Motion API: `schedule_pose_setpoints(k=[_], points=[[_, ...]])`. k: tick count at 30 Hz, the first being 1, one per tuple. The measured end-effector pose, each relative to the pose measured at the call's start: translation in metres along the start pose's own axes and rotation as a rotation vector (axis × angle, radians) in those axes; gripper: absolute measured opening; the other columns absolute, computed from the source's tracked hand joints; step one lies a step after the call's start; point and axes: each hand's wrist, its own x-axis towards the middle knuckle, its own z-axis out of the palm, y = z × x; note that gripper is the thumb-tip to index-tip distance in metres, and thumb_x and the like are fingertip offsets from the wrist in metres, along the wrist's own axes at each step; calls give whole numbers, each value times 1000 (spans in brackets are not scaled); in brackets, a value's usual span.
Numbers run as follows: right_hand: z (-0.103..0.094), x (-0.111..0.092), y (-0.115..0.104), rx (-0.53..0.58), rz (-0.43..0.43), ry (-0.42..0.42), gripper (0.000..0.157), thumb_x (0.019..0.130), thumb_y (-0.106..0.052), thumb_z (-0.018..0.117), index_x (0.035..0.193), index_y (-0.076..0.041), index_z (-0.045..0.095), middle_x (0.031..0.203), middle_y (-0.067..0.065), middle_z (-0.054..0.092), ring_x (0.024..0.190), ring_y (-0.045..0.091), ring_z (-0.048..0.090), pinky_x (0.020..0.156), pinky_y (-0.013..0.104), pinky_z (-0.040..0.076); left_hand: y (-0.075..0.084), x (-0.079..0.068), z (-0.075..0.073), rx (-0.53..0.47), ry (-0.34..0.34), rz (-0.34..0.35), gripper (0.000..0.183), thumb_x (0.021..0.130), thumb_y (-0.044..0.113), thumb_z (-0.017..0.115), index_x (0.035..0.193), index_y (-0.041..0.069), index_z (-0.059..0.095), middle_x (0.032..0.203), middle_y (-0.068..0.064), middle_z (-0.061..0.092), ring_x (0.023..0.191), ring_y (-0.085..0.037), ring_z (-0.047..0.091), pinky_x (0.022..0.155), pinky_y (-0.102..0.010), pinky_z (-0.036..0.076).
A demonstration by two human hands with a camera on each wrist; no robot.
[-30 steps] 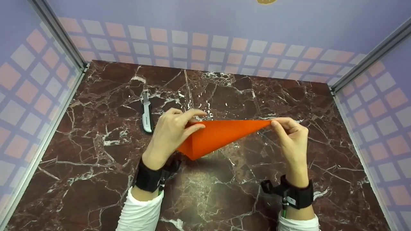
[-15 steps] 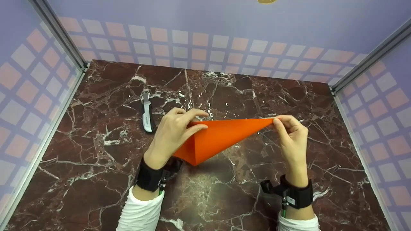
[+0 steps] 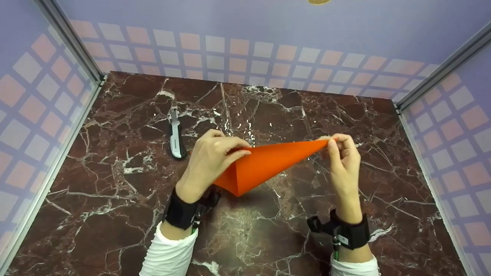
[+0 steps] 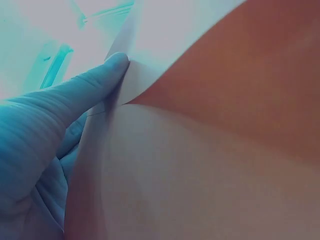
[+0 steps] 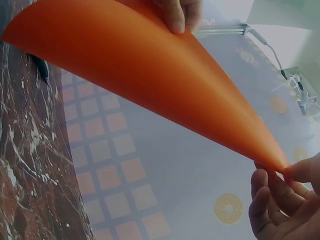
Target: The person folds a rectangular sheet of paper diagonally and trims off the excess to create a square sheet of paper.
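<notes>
Part of the orange sheet [image 3: 274, 163] is hidden behind the left hand [image 3: 209, 161].

One high view over the worktop [image 3: 115, 218], two close in.
The head camera looks forward and down, taking in both far corners. The left wrist camera [image 3: 212, 198], nearest, looks past the left hand [image 3: 209, 159] into the orange paper [image 3: 278, 161]. The right wrist camera [image 3: 315, 224] looks across the paper, rolled so the worktop runs down its left; it shares the patterned wall [image 3: 215, 21] with the head view.
</notes>
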Motion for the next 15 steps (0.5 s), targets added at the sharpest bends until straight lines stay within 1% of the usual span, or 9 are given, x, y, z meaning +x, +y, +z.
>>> schedule_pose_setpoints(k=[3,7,9,12,14,15], points=[[3,0,1,88,7,12,9,109,0,54,104,2,61,104,9,77,72,12,60,64,20,49,1,1,1,-17,0,-6,15,88,20,85,99,9,82,92,-1,82,68,-16,72,80,-38,53],[5,-1,-1,140,42,57,7,107,-7,63,105,0,65,103,9,78,72,11,63,63,20,50,2,1,0,-41,4,-8,14,89,19,85,99,9,82,92,0,82,69,-15,71,81,-38,53],[7,-2,-2,174,48,78,9,105,-6,66,104,2,68,100,10,78,72,12,64,63,20,51,3,1,-1,-48,2,-4,14,89,18,85,99,9,82,92,-1,82,69,-15,71,81,-39,53],[9,-1,-4,214,23,103,13,102,-5,70,100,8,69,97,13,79,70,13,62,64,21,50,3,1,-2,-47,-11,4,14,89,19,84,99,9,81,92,-1,82,71,-16,72,82,-39,53],[11,-1,-5,229,-2,117,17,100,-4,72,98,12,69,95,16,79,69,13,61,64,21,49,3,0,-3,-41,-28,7,14,90,19,84,98,8,79,93,-1,82,71,-17,72,82,-39,54],[11,-1,-6,219,-15,122,17,100,-4,73,97,12,69,94,16,79,70,13,62,65,21,49,3,0,-5,-36,-39,7,15,90,19,83,99,9,78,93,-1,82,71,-17,72,82,-39,54]])
